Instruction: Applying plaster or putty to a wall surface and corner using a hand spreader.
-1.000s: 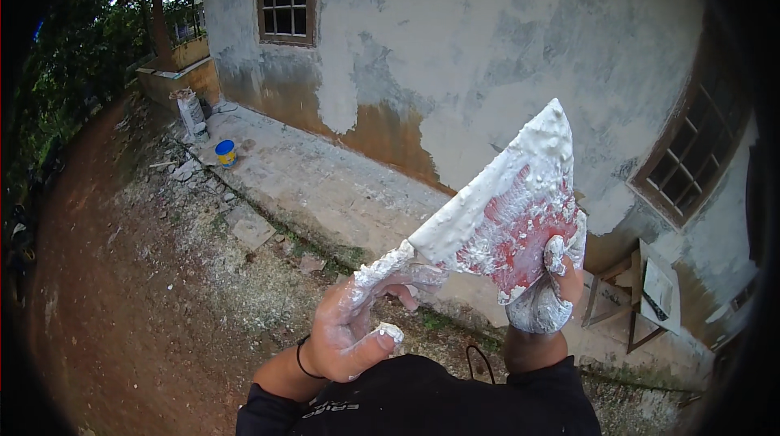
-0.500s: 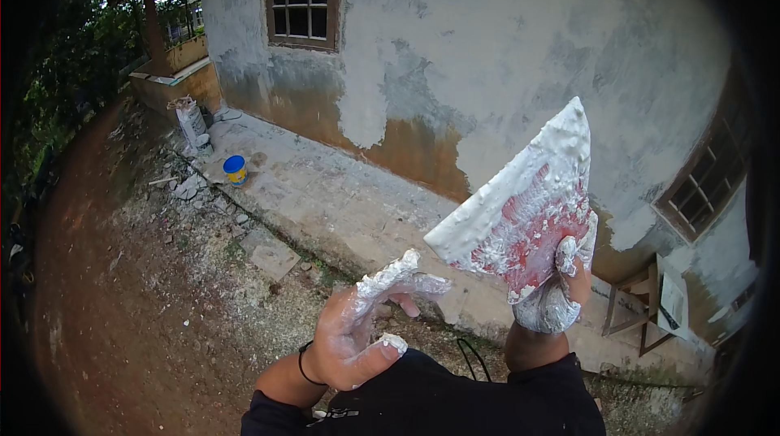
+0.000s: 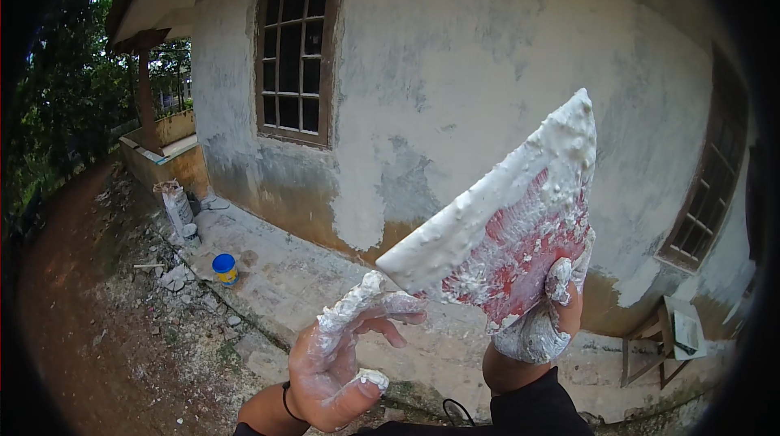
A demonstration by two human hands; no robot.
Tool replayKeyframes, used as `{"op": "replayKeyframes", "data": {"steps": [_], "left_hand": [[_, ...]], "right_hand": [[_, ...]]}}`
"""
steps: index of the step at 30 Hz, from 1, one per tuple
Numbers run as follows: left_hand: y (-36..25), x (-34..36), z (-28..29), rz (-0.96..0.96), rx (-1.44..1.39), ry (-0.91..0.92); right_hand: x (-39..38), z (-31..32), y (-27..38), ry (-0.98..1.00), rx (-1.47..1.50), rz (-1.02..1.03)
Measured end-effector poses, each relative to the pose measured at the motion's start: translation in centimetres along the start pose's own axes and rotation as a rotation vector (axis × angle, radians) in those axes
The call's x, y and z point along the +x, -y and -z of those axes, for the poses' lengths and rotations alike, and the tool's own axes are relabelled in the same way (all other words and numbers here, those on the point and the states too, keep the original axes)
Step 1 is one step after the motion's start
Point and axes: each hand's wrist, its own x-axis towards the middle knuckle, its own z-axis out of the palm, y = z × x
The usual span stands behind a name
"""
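The right hand (image 3: 540,318), coated in white plaster, is clenched around the lower corner of a red scraper blade (image 3: 508,229) and holds it raised at a slant, upper corner high, in front of the house wall (image 3: 487,70). A thick ridge of wet white plaster (image 3: 479,216) lies along the blade's upper-left edge. The left hand (image 3: 341,355) is open and grips nothing; its extended, plaster-caked fingers (image 3: 349,310) reach to the low end of that ridge, touching or just short of it. A black band circles the left wrist. Beyond the hands stands the patchily plastered wall with a barred wooden window (image 3: 294,54); a concrete apron (image 3: 325,273) runs along its foot. A blue-lidded yellow tub (image 3: 225,267) stands on the apron's edge, well apart from both hands, and a wooden chair (image 3: 662,342) sits at lower right. Risk: with the blade tilted, the ridge may slide off the low end onto the ground. A slippery, coated grip may also let the blade twist.
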Motion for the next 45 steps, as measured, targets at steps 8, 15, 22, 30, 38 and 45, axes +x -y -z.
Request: {"op": "replayKeyframes", "data": {"steps": [8,15,22,30,38,45], "left_hand": [[-2.0,1.3,6.8,-0.062,-0.203,-0.044],[-4.8,1.3,13.3,-0.033,-0.18,-0.134],[-6.0,0.3,17.4,0.016,-0.289,-0.098],[-4.9,2.4,14.9,0.018,-0.3,0.199],[-4.6,2.0,2.3,0.057,-0.472,0.364],[-3.5,-3.5,-16.2,0.113,-0.677,0.557]], "right_hand": [[-1.1,-6.8,-3.7,-0.093,-0.2,0.088],[-1.3,-11.5,-8.9,-0.113,-0.146,0.12],[-2.8,-14.7,-10.4,-0.236,-0.252,0.135],[-4.1,-15.8,-6.4,-0.391,-0.425,0.238],[-9.2,-12.3,6.0,-0.386,-0.343,0.319],[-19.0,-6.8,22.7,-0.529,-0.575,0.473]]}}
